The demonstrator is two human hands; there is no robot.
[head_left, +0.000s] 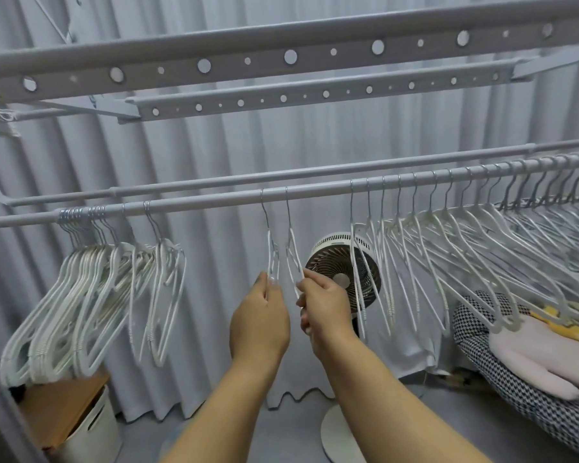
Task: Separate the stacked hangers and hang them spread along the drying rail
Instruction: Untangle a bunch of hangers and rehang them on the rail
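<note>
Mid-rail (214,200), left hand (259,319) pinching one hanger (272,252), right hand (325,305) pinching its neighbour (293,255), both hooked on.

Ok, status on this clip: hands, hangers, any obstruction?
Left hand and right hand each pinch one hanger on the rail. Stacked bunch remains far left. Nothing obstructing.

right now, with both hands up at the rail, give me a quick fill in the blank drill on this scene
1. The left hand and right hand each pinch one white plastic hanger hooked on the grey metal drying rail, ____ hangers in all.
2. The tightly bunched stack of hangers hangs at the rail's ____ end.
3. Behind the right hand stands a round white ____.

Missing words: two; left; fan
</note>
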